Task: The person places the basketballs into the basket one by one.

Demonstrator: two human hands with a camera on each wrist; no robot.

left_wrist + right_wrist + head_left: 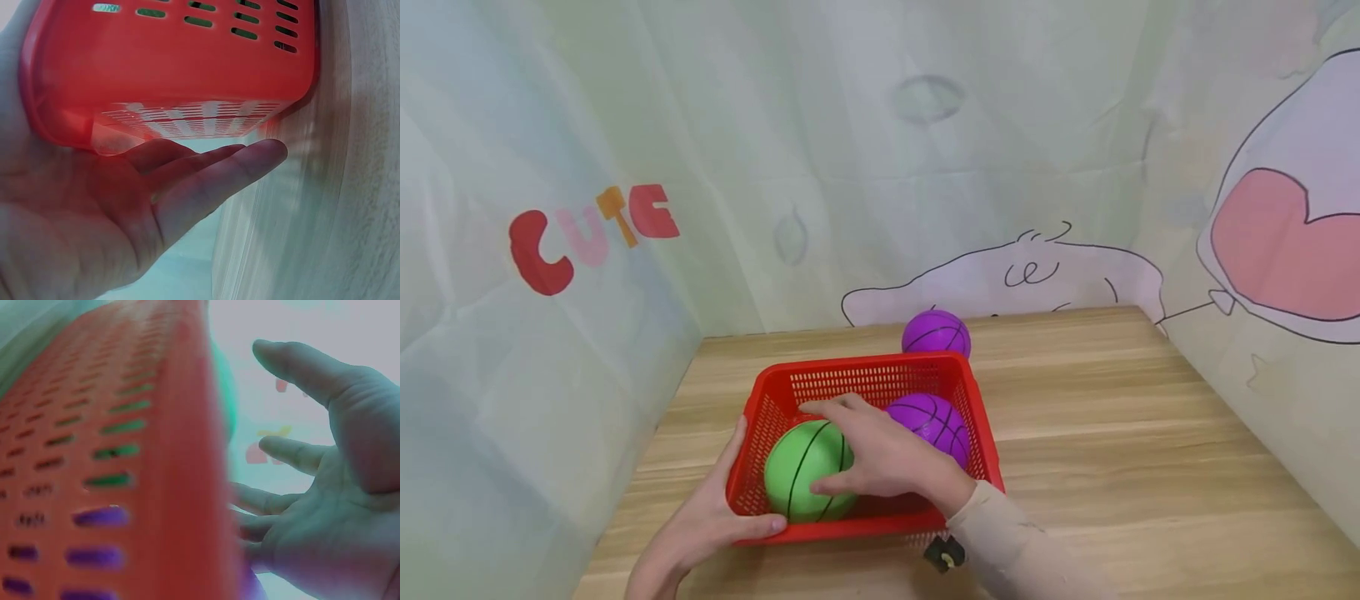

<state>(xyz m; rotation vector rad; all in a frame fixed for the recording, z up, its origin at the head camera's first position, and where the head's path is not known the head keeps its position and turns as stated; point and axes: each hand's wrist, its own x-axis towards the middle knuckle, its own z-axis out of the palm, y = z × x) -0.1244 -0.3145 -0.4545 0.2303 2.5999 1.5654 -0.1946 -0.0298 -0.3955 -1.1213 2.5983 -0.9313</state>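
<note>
A red plastic basket (pixel 880 527) with slotted sides stands on the wooden table. My left hand (pixel 711 508) holds its front left corner, the thumb lying along the front rim and the other fingers stretched along the outside. In the left wrist view those fingers (pixel 212 181) lie beside the basket's wall. Inside the basket, a green ball (pixel 801 475) with black lines sits at the left and a purple ball (pixel 936 425) at the right. My right hand (pixel 880 450) hovers over the basket with fingers spread, at the green ball's right side; contact is unclear.
Behind the basket, another purple ball (pixel 936 332) stands on the table (pixel 1097 442). A small dark object (pixel 944 553) lies near the basket's front, beside my right sleeve (pixel 1015 542). Printed fabric (pixel 820 167) walls in the table at the back and both sides.
</note>
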